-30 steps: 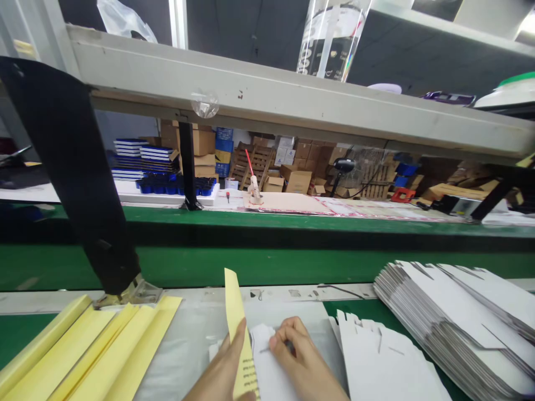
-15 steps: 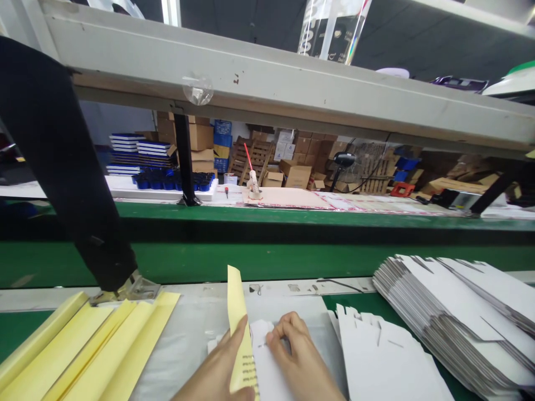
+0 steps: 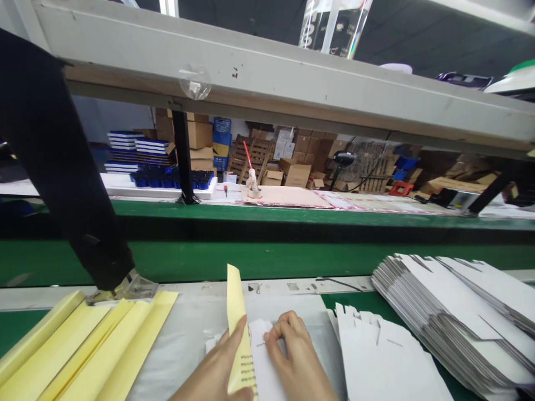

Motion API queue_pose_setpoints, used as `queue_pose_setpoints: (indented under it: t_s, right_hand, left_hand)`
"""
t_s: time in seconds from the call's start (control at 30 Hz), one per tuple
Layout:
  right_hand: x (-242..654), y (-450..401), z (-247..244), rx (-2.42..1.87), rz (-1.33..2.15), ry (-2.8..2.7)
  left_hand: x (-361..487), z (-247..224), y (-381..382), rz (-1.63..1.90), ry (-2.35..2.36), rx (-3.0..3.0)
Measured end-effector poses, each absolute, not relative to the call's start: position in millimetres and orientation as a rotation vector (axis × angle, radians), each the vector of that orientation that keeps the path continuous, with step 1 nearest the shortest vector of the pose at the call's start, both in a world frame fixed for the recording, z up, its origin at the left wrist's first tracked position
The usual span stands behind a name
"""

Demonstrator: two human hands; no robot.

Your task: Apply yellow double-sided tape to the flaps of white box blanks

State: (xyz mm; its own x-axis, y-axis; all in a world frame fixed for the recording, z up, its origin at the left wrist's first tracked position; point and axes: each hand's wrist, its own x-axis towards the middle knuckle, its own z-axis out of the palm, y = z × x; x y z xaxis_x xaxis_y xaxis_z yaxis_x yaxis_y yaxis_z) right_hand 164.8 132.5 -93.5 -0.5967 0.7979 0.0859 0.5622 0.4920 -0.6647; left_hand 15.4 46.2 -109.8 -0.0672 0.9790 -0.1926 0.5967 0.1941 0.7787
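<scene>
My left hand is closed on a yellow printed paper strip, which stands up on edge with its dark lettering towards the bottom. Right beside it lies a white piece of paper or card, partly covered by both hands. The curled thumb and index finger of my right hand pinch at this white piece's upper right edge. Underneath, a translucent plastic sheet covers the work surface. More white shows behind my left hand, too hidden to make out.
Folded yellow papers lie at the left. To the right are white flat cartons and a taller stack of them. A black post rises at the left, and a grey shelf beam crosses overhead. Beyond runs a green conveyor belt.
Both hands keep the same hold on the yellow strip and the white piece. My right hand has shifted very slightly, and the camera view has moved a little.
</scene>
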Motion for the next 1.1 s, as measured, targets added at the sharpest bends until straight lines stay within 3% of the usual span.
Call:
queue_pose_setpoints:
  t_s: [0.53,0.77,0.97,1.1]
  right_hand:
    - [167.7,135.1,-88.9,-1.404,0.853,-2.242]
    - [166.2,137.2,-89.6,-1.235,0.925,-2.376]
    - [181.8,124.7,-70.4,-1.403,0.906,-2.391]
    - [190.3,123.5,-83.0,-1.426,0.989,-2.328]
  left_hand:
    - [21.6,-79.8,43.8,0.603,1.769,1.484]
    - [17.8,-90.0,43.6,0.737,1.757,1.470]
    - [7.4,-61.2,32.5,0.844,1.708,1.414]
    - [-0.7,-34.0,24.3,0.954,1.723,1.300]
